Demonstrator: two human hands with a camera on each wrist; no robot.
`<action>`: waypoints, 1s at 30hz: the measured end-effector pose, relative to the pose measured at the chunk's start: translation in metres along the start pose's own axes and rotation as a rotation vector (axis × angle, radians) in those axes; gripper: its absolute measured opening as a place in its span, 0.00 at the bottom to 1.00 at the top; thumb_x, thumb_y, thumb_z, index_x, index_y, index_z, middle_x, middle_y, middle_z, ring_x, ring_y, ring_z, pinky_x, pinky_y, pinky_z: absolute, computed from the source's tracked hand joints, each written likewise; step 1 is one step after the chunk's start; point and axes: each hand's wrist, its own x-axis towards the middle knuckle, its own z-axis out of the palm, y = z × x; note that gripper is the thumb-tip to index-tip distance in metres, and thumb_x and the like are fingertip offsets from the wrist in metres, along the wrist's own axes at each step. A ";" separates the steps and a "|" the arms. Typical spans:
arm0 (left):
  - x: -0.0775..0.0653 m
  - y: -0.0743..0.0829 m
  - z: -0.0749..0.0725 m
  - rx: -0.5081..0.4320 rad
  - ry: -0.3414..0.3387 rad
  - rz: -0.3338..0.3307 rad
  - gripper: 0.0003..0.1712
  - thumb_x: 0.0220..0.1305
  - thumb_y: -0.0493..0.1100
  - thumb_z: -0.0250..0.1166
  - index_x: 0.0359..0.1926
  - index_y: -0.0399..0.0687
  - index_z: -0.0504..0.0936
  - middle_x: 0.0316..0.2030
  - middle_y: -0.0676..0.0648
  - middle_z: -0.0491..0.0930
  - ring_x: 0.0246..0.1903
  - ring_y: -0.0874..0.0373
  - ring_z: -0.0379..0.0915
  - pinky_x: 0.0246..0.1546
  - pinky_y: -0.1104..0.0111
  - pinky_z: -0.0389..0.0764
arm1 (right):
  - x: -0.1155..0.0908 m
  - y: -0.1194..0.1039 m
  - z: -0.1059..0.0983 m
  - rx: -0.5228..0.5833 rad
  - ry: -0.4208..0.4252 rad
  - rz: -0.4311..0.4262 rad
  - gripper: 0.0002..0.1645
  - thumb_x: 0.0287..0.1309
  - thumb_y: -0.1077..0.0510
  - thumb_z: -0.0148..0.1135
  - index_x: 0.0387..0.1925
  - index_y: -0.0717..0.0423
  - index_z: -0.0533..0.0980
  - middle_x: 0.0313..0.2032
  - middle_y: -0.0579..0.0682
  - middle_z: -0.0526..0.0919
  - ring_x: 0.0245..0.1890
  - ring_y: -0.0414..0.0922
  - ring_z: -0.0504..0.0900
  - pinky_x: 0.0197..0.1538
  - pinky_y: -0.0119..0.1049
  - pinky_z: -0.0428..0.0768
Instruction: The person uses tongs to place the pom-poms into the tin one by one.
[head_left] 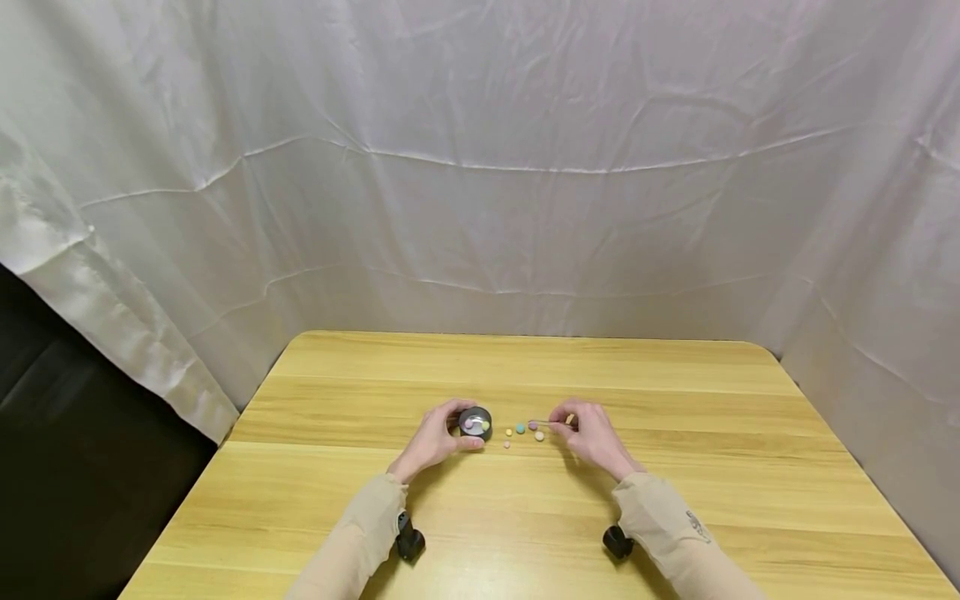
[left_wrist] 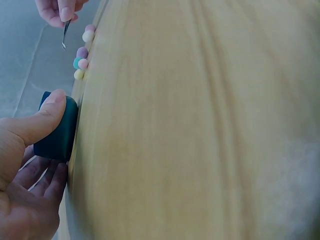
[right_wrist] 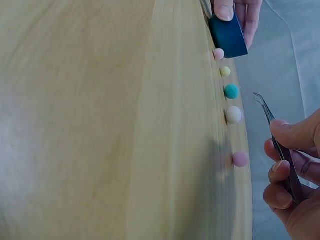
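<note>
Your right hand (head_left: 596, 433) (left hand (head_left: 430, 437) gripping a cup (left_wrist: 62, 130)) is pinching tweezers (right_wrist: 285, 154), pom-poms (head_left: 521, 428) lying toward the surface's (head_left: 525, 525) left edge.

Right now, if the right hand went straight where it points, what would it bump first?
Probably the round purple ball by the slim metal tweezers, though the right hand may pass above; height's unclear.
</note>
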 end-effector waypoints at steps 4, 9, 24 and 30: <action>0.000 0.000 0.000 -0.005 0.000 0.001 0.34 0.52 0.39 0.79 0.60 0.37 0.77 0.55 0.35 0.82 0.56 0.39 0.80 0.61 0.49 0.79 | -0.001 0.001 -0.002 -0.003 -0.010 0.003 0.02 0.62 0.65 0.67 0.34 0.57 0.84 0.34 0.50 0.86 0.28 0.39 0.76 0.32 0.27 0.75; -0.001 0.000 0.000 0.002 0.002 0.000 0.34 0.52 0.38 0.79 0.60 0.37 0.77 0.55 0.35 0.82 0.56 0.39 0.80 0.60 0.49 0.80 | -0.004 0.006 -0.005 -0.025 -0.026 0.010 0.02 0.61 0.64 0.67 0.33 0.57 0.84 0.33 0.49 0.85 0.27 0.38 0.74 0.30 0.27 0.73; 0.000 0.002 -0.001 0.011 0.005 -0.012 0.35 0.52 0.39 0.79 0.61 0.38 0.77 0.55 0.36 0.82 0.56 0.40 0.80 0.61 0.49 0.79 | -0.007 0.014 -0.004 -0.047 -0.070 0.011 0.02 0.61 0.65 0.67 0.35 0.59 0.84 0.34 0.49 0.84 0.28 0.38 0.76 0.32 0.27 0.75; 0.000 0.002 -0.001 0.010 0.002 -0.016 0.35 0.52 0.39 0.79 0.61 0.38 0.77 0.55 0.36 0.82 0.57 0.40 0.80 0.61 0.49 0.79 | -0.007 0.016 -0.006 -0.031 -0.082 0.016 0.02 0.62 0.65 0.66 0.35 0.58 0.85 0.33 0.49 0.84 0.28 0.38 0.76 0.30 0.27 0.75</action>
